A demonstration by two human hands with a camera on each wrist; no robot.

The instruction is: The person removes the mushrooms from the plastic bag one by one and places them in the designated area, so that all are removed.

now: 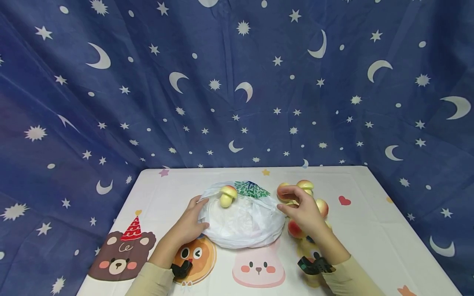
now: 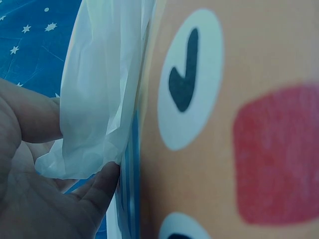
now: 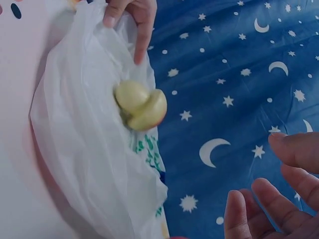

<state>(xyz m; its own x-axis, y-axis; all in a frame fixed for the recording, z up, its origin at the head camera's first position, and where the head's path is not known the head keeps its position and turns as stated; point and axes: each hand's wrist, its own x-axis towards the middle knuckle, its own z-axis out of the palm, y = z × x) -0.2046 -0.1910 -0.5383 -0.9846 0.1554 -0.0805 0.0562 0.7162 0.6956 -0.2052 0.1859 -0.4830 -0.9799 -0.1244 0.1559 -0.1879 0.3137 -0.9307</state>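
A white plastic bag with a green leafy print lies spread in the middle of the table. My left hand holds its left edge, with thumb and fingers on the thin film in the left wrist view. Over the bag's far left part is a toy mushroom, pale yellow with a reddish cap; it looks blurred in the right wrist view, and whether it touches the bag I cannot tell. My right hand, fingers loosely bent and apart, holds nothing. It hovers by the bag's right side, partly hiding several similar mushrooms.
The white tablecloth bears printed cartoon faces, among them a brown bear and a pink rabbit. Behind the table hangs a blue curtain with moons and stars. A black strap circles my right wrist.
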